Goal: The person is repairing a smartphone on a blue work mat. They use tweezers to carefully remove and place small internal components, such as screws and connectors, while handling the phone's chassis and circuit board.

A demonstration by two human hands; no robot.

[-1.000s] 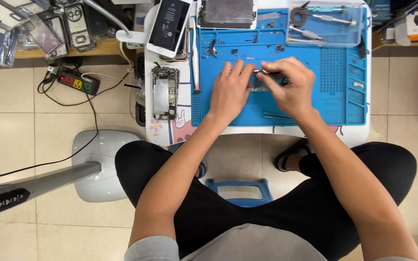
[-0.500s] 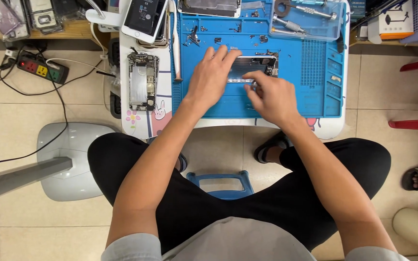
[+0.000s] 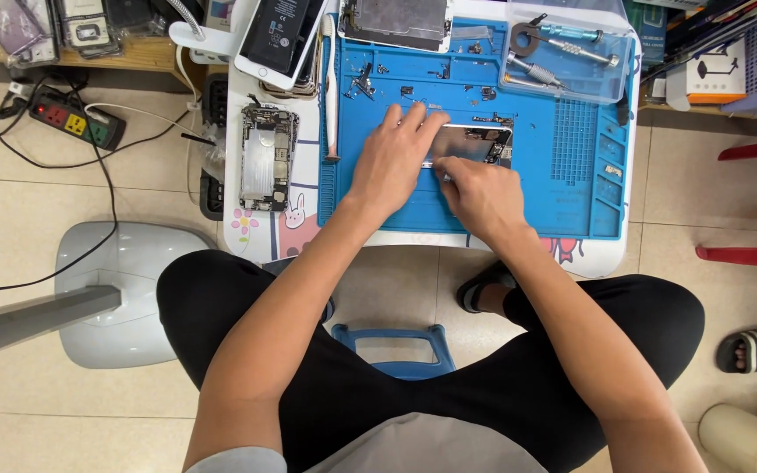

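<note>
The left hand (image 3: 393,158) lies flat, fingers spread, on the opened phone frame (image 3: 475,143) in the middle of the blue mat (image 3: 571,184), pinning it so it cannot slide. The right hand (image 3: 482,193) is closed in a narrow pinch at the frame's lower edge (what it grips is too small to tell). Another gutted phone (image 3: 265,169) rests aside on the white surface (image 3: 256,241), clear of the work.

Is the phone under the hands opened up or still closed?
Opened. The phone on the blue mat shows bare internal parts inside its metal frame; left hand and right hand rest on it.
</note>
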